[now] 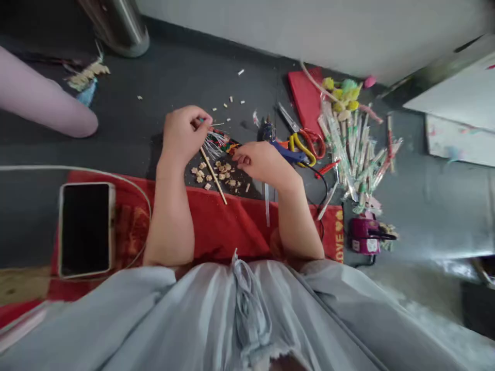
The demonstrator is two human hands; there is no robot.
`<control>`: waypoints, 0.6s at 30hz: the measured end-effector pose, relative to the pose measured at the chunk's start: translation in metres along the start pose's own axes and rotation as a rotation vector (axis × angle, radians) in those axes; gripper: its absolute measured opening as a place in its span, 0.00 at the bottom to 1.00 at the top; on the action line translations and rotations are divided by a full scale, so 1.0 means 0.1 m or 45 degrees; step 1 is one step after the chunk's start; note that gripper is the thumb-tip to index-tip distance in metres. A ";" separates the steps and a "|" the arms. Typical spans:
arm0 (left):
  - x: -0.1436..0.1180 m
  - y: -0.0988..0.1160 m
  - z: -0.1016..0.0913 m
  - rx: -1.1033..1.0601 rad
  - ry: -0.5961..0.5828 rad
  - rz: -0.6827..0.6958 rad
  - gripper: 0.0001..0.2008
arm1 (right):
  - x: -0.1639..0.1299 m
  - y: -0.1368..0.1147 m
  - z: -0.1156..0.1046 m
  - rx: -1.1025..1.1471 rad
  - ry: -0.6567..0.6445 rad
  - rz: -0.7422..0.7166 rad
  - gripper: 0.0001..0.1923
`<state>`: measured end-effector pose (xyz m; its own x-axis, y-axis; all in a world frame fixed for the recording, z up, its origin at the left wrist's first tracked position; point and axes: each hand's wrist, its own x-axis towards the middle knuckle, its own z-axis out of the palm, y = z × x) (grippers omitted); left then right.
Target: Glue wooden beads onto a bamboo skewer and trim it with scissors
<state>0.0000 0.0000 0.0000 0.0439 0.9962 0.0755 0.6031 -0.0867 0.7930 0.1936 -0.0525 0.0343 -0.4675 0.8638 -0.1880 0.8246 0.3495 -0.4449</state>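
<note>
My left hand [186, 133] is closed in a pinch above the dark tabletop. A thin pale strip sticks out by its fingertips, and a bit of blue shows between the fingers; what it holds is too small to name. My right hand [258, 161] has its fingers curled together, their tips beside a colourful patterned piece [233, 148]. Whether they grip it is hidden. White threads [216, 142] fan out between both hands. Just below lie a slim wooden stick [213, 175] and several small flower-shaped wooden beads [225, 170].
To the right lie a blue glue gun [286, 152], scissors [296, 126], a red packet [305, 98] and many wrapped sticks [358, 144]. A purple device [364, 236] stands beyond the red cloth [228, 221]. At left are a phone [85, 226] and a white cable [77, 168].
</note>
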 end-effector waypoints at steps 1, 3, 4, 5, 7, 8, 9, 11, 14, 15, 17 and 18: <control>0.00 0.00 -0.01 0.024 0.036 -0.010 0.04 | 0.00 0.00 0.00 0.002 -0.002 0.002 0.16; 0.01 0.00 -0.02 0.074 0.101 -0.032 0.04 | -0.01 -0.01 -0.01 0.004 -0.009 0.008 0.17; 0.01 0.00 -0.03 0.100 0.131 -0.043 0.04 | -0.01 -0.02 -0.02 0.004 -0.013 0.012 0.17; 0.01 0.00 -0.03 0.132 0.164 -0.056 0.04 | -0.01 -0.02 -0.02 0.004 -0.018 0.016 0.17; 0.02 0.00 -0.04 0.188 0.210 -0.082 0.05 | -0.01 -0.03 -0.03 0.001 -0.027 0.027 0.17; 0.02 0.00 -0.05 0.211 0.222 -0.096 0.05 | -0.01 -0.04 -0.04 -0.002 -0.028 0.033 0.16; 0.02 0.00 -0.05 0.227 0.229 -0.112 0.05 | -0.01 -0.05 -0.04 -0.005 -0.030 0.038 0.16; 0.02 0.01 -0.06 0.238 0.249 -0.152 0.06 | -0.02 -0.07 -0.06 -0.014 -0.036 0.053 0.14; 0.03 0.02 -0.08 0.224 0.300 -0.214 0.06 | -0.05 -0.13 -0.11 -0.058 -0.082 0.067 0.12; 0.03 0.03 -0.09 0.217 0.324 -0.230 0.06 | -0.06 -0.16 -0.13 -0.085 -0.105 0.063 0.12; 0.03 0.02 -0.10 0.196 0.384 -0.256 0.07 | -0.10 -0.25 -0.16 -0.151 -0.165 0.052 0.11; 0.03 0.02 -0.11 0.180 0.415 -0.267 0.07 | -0.11 -0.31 -0.17 -0.195 -0.199 0.053 0.12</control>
<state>-0.0071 0.0032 0.0083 -0.3328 0.9344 0.1269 0.6768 0.1430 0.7222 0.1785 -0.0672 0.0648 -0.4657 0.8162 -0.3420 0.8775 0.3759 -0.2979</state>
